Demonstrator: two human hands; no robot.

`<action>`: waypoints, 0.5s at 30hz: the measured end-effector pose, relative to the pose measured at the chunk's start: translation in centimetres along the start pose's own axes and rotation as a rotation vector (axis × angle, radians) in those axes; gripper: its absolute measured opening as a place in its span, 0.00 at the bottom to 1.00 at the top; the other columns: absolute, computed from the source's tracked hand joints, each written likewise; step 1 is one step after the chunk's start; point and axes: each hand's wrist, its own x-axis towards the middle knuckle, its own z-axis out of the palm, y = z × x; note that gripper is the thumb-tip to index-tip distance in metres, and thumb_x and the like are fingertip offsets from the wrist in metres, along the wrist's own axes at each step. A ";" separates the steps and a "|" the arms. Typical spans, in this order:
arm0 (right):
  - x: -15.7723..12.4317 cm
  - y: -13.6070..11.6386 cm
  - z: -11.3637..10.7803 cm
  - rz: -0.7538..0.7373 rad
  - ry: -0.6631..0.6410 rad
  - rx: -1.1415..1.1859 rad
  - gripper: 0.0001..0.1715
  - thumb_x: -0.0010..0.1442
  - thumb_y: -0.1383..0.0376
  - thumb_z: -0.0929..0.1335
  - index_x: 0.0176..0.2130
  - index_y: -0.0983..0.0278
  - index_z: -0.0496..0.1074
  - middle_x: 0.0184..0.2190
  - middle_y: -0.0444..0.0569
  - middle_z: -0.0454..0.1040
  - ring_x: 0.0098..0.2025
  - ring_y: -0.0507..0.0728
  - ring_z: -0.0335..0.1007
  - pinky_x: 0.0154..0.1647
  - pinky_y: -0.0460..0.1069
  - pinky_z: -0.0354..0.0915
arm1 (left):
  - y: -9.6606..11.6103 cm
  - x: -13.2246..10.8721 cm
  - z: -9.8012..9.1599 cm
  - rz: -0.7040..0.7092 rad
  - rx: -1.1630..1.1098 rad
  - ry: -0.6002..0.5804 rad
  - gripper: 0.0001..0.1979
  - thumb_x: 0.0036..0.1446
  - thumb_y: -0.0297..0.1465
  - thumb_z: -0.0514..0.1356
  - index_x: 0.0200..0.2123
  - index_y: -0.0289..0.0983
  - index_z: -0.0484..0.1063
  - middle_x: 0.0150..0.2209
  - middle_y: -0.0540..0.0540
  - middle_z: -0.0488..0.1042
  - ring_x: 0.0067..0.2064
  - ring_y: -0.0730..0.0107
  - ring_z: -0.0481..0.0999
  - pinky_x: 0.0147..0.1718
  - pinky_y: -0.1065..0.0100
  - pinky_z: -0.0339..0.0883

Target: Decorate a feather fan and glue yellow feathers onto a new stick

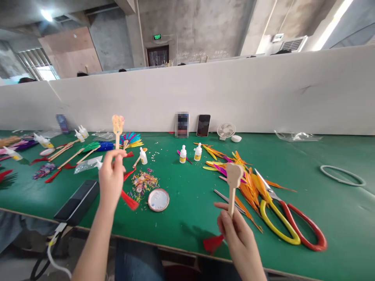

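Observation:
My left hand (113, 171) is closed round the stick of a small wooden paddle (118, 124), raised upright, its rounded head coated in patchy yellow and pink. A red tassel (129, 200) hangs below that hand. In my right hand (237, 234) the fingers pinch the handle of a second wooden paddle (234, 174), whose bare head points up. Another red tassel (213, 244) dangles under it, blurred. Beyond my right hand lie orange, yellow and magenta feathers (249, 183). Close by on the right are large scissors (281, 218) with one yellow and one red handle.
Between my hands sit a shallow white dish (158, 200) and a pile of coloured bits (143, 182). Glue bottles (183, 154), a phone (203, 125) and a small fan (226, 131) stand farther back. A black power bank (76, 203) lies left. A white partition (258, 93) borders the green table (187, 218).

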 end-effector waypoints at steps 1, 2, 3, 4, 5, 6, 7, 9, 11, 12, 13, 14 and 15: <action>0.2 0.6 0.0 0.028 -0.012 -0.014 0.25 0.50 0.47 0.61 0.34 0.66 0.67 0.13 0.38 0.54 0.15 0.49 0.52 0.14 0.43 0.52 | -1.3 1.7 0.1 0.012 0.076 -0.003 0.09 0.56 0.32 0.47 0.34 0.38 0.65 0.35 0.49 0.71 0.23 0.78 0.66 0.25 0.73 0.61; 0.4 1.2 0.0 0.059 -0.034 -0.021 0.27 0.50 0.46 0.61 0.34 0.66 0.67 0.14 0.38 0.54 0.16 0.49 0.51 0.14 0.44 0.52 | -2.5 3.2 0.4 0.022 0.162 -0.018 0.09 0.56 0.31 0.47 0.35 0.38 0.65 0.36 0.48 0.72 0.28 0.75 0.69 0.28 0.73 0.62; 0.4 1.7 0.1 0.080 -0.071 -0.030 0.29 0.49 0.44 0.60 0.33 0.67 0.68 0.13 0.38 0.52 0.15 0.49 0.50 0.14 0.44 0.51 | -3.7 4.4 1.0 0.033 0.255 -0.032 0.10 0.56 0.30 0.46 0.36 0.37 0.65 0.36 0.47 0.72 0.32 0.72 0.71 0.31 0.72 0.62; 0.5 2.2 0.3 0.099 -0.106 -0.053 0.31 0.48 0.42 0.59 0.32 0.67 0.68 0.13 0.38 0.51 0.15 0.49 0.49 0.14 0.44 0.49 | -4.8 5.2 1.7 0.031 0.357 -0.066 0.10 0.55 0.29 0.46 0.36 0.37 0.66 0.37 0.46 0.73 0.36 0.69 0.72 0.34 0.71 0.63; 0.5 2.7 0.5 0.107 -0.132 -0.088 0.32 0.48 0.42 0.58 0.32 0.67 0.68 0.13 0.37 0.50 0.15 0.49 0.47 0.14 0.44 0.48 | -5.9 5.9 2.5 0.012 0.457 -0.108 0.11 0.55 0.27 0.46 0.36 0.37 0.67 0.37 0.45 0.74 0.37 0.67 0.72 0.35 0.70 0.62; 0.4 3.1 0.7 0.110 -0.151 -0.115 0.33 0.48 0.42 0.58 0.32 0.67 0.69 0.13 0.37 0.49 0.16 0.49 0.46 0.15 0.45 0.48 | -6.9 6.2 3.3 -0.003 0.550 -0.174 0.12 0.54 0.26 0.46 0.36 0.37 0.67 0.38 0.45 0.74 0.39 0.65 0.73 0.36 0.69 0.62; 0.3 3.4 0.9 0.111 -0.162 -0.135 0.33 0.49 0.42 0.57 0.33 0.67 0.69 0.14 0.38 0.49 0.16 0.49 0.46 0.15 0.45 0.47 | -7.8 6.4 4.0 -0.016 0.636 -0.237 0.13 0.54 0.25 0.45 0.37 0.37 0.68 0.39 0.44 0.74 0.40 0.64 0.73 0.37 0.68 0.62; 0.2 3.7 1.0 0.110 -0.160 -0.153 0.33 0.51 0.43 0.56 0.34 0.67 0.69 0.14 0.38 0.48 0.17 0.50 0.46 0.16 0.45 0.47 | -9.3 6.4 5.2 -0.025 0.729 -0.325 0.15 0.53 0.24 0.45 0.37 0.36 0.68 0.39 0.42 0.74 0.41 0.61 0.73 0.36 0.67 0.63; 0.1 3.8 1.0 0.109 -0.156 -0.159 0.33 0.52 0.43 0.55 0.35 0.67 0.69 0.14 0.37 0.47 0.17 0.50 0.46 0.17 0.45 0.46 | -10.4 6.0 5.9 -0.011 0.754 -0.370 0.15 0.53 0.23 0.45 0.38 0.35 0.69 0.38 0.41 0.74 0.41 0.61 0.73 0.37 0.66 0.63; 0.1 3.7 0.9 0.105 -0.158 -0.165 0.33 0.52 0.43 0.55 0.34 0.67 0.69 0.14 0.37 0.47 0.17 0.50 0.46 0.17 0.45 0.46 | -10.8 5.8 6.1 -0.001 0.753 -0.384 0.15 0.52 0.23 0.45 0.37 0.35 0.70 0.37 0.41 0.74 0.41 0.61 0.72 0.38 0.67 0.63; 0.1 3.6 0.9 0.097 -0.158 -0.173 0.33 0.52 0.43 0.55 0.34 0.67 0.69 0.14 0.37 0.47 0.17 0.50 0.45 0.17 0.45 0.46 | -11.1 5.5 6.2 0.011 0.752 -0.398 0.15 0.52 0.23 0.46 0.36 0.35 0.70 0.37 0.41 0.74 0.41 0.61 0.72 0.39 0.67 0.62; 0.0 3.5 0.8 0.089 -0.163 -0.183 0.33 0.52 0.43 0.55 0.34 0.67 0.69 0.14 0.37 0.47 0.17 0.50 0.45 0.17 0.45 0.46 | -11.3 5.2 6.2 0.023 0.747 -0.409 0.14 0.52 0.24 0.46 0.35 0.35 0.71 0.36 0.41 0.74 0.42 0.61 0.72 0.41 0.67 0.62; 0.0 3.4 0.8 0.080 -0.169 -0.191 0.33 0.52 0.43 0.55 0.34 0.67 0.69 0.14 0.37 0.47 0.16 0.50 0.45 0.17 0.45 0.45 | -11.5 4.9 6.2 0.033 0.740 -0.416 0.14 0.52 0.24 0.47 0.35 0.36 0.71 0.37 0.42 0.74 0.43 0.61 0.71 0.42 0.66 0.62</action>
